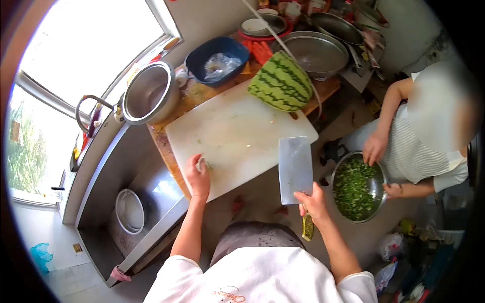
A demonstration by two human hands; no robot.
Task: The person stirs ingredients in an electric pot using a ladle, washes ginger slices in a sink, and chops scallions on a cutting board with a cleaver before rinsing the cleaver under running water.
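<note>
My right hand (315,203) grips a cleaver (296,169) by its yellow-green handle (307,227), the broad blade upright at the near right edge of the white cutting board (227,136). Over the board's left near side, my left hand (197,178) has its fingers curled round a small white thing (201,164) that I cannot name. A few green and pale scraps lie on the board. At the board's far right corner rests a large cut piece of watermelon (282,82), striped rind showing.
To the right a person holds a metal bowl of chopped greens (356,189), one hand (375,147) at its rim. A steel pot (149,94) and blue basin (214,60) stand behind the board. At left is a sink (151,194) with a metal basin (130,212).
</note>
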